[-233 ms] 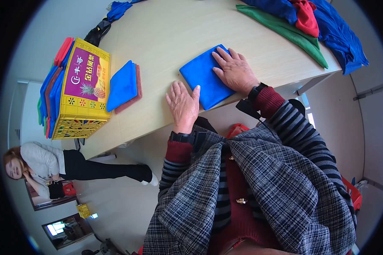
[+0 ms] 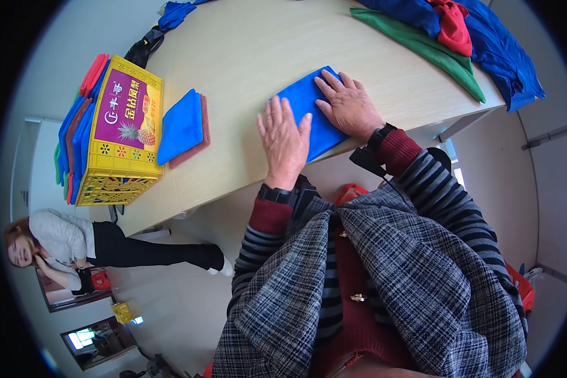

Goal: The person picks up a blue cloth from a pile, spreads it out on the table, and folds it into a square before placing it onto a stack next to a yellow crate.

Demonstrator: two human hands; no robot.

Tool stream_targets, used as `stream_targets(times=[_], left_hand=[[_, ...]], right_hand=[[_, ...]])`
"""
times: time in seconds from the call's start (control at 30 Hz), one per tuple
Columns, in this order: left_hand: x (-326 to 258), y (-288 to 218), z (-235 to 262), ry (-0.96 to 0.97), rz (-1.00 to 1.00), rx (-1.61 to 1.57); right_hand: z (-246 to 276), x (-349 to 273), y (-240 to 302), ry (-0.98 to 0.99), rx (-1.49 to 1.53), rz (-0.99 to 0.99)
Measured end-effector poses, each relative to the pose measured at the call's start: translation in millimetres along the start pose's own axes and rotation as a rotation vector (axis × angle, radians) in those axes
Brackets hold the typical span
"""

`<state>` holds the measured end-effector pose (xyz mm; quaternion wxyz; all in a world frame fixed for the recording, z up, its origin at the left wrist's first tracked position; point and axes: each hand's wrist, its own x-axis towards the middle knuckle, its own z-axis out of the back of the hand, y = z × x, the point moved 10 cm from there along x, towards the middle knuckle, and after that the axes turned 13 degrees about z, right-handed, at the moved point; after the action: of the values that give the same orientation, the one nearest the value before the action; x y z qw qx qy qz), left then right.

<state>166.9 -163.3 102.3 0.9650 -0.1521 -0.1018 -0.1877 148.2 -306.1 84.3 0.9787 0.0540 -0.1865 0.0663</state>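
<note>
A folded blue cloth point(image 2: 315, 113) lies near the front edge of the table. Across its right part my right hand point(image 2: 348, 104) rests flat, fingers stretched out. Over the cloth's left edge is my left hand point(image 2: 285, 138), palm down with the thumb apart; whether it presses on the cloth or hovers just above I cannot tell. Neither hand grips anything. To the left lies another folded blue cloth point(image 2: 181, 129), on top of a folded brownish-red cloth point(image 2: 198, 150).
A yellow plastic crate point(image 2: 116, 165) filled with folded coloured cloths point(image 2: 75, 135) stands at the table's left. Loose green cloth point(image 2: 422, 53), red cloth point(image 2: 453, 25) and blue cloth point(image 2: 501, 57) are heaped at the far right. A person point(image 2: 63, 239) is at the left beyond the table point(image 2: 233, 57).
My left hand has moved right and a little toward the far side, now covering the blue cloth's left edge. The right hand stays in place.
</note>
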Motion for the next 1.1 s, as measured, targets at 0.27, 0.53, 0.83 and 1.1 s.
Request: stream_targets(times=[0.27,0.53,0.83,1.1], left_hand=[[-12,-30,-27,0.039,-0.194,-0.028],[-22,-25,-25,0.065,-0.196,-0.007],[-35,-14,-21,0.06,-0.18,-0.014],[-38,-11,-24,0.049,-0.163,-0.012]], right_hand=[[1,1,1,0.028,0.021,-0.008],[5,-1,-3,0.024,0.09,-0.046],[17,-19,-14,-0.026,0.135,-0.075],[27,11,52,0.007,-0.034,0.192]])
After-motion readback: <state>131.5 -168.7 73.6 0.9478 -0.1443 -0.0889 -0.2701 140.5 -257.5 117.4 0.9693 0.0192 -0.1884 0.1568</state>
